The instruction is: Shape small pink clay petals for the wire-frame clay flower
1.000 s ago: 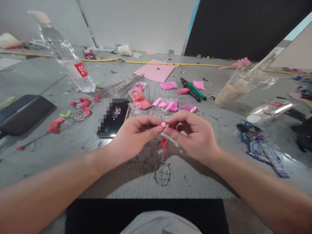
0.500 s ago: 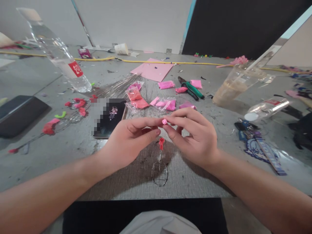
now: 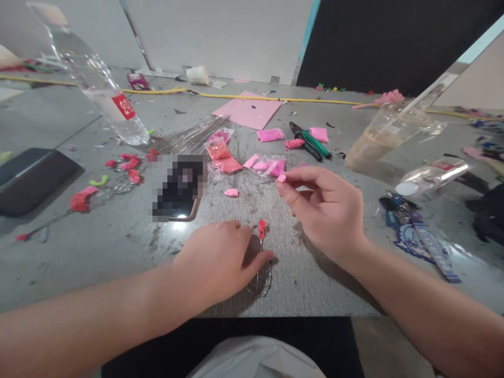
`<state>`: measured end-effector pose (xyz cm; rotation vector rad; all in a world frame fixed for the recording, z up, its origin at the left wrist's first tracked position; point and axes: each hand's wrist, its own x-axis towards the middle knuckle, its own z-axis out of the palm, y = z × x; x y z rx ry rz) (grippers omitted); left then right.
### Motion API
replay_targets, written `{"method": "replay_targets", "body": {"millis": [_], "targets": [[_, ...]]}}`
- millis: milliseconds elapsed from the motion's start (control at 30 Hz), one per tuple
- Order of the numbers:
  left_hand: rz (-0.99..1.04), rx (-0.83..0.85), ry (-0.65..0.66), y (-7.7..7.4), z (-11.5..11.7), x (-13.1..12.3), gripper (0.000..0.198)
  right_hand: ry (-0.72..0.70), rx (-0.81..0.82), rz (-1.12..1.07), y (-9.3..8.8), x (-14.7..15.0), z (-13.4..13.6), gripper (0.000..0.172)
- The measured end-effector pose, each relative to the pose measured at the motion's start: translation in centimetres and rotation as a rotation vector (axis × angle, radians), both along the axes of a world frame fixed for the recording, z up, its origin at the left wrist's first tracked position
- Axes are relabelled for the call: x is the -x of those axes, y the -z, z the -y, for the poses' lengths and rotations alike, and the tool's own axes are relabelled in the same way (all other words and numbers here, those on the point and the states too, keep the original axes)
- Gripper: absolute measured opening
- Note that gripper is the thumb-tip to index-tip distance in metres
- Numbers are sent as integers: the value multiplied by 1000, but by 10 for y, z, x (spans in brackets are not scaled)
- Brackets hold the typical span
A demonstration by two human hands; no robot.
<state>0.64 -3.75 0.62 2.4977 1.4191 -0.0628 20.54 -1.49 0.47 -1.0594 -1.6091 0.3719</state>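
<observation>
My right hand (image 3: 328,210) pinches a small lump of pink clay (image 3: 281,178) between thumb and fingertips, raised above the table. Low over the table's near part is my left hand (image 3: 220,254), back upward, its thumb stretched out apart from the curled fingers, whose tips are hidden. Beside it, a wire stem with a red clay flower (image 3: 262,229) at its top rises from a looped wire base (image 3: 264,286); the thumb crosses in front of the stem, and I cannot tell if they touch. Another pink clay piece (image 3: 231,192) lies on the table beyond my left hand.
Bags of pink and orange clay (image 3: 226,164), green-handled pliers (image 3: 311,142) and thin wires (image 3: 192,137) lie farther back. A phone (image 3: 177,191) and an upright water bottle (image 3: 114,100) are left. A drink cup (image 3: 370,139), a lying bottle (image 3: 435,173) and keys (image 3: 394,202) are right.
My hands have parted. The left dropped toward me, down beside the wire stem; the right moved slightly right, keeping the pink clay. The pink piece on the table has come into view.
</observation>
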Motion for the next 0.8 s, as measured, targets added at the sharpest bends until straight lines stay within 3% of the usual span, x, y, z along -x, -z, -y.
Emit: {"method": "replay_targets", "body": {"millis": [200,367,467,600,800], "targets": [[8,0,-16,2,-8,2,26,-32,33,-48,0,3,-1,4],[46,-65,-18,6,-25,14,24,-42,71,-57,-1,1,-2,5],[194,-67,-23,6,-37,19,25,-87,111,-78,-2,-1,-1,8],[386,-32,-90,-6,-48,22,28,-142,216,-137,-4,1,1,11],[678,225,-156,-14,-44,18,30,-205,236,-129,0,5,1,7]]}}
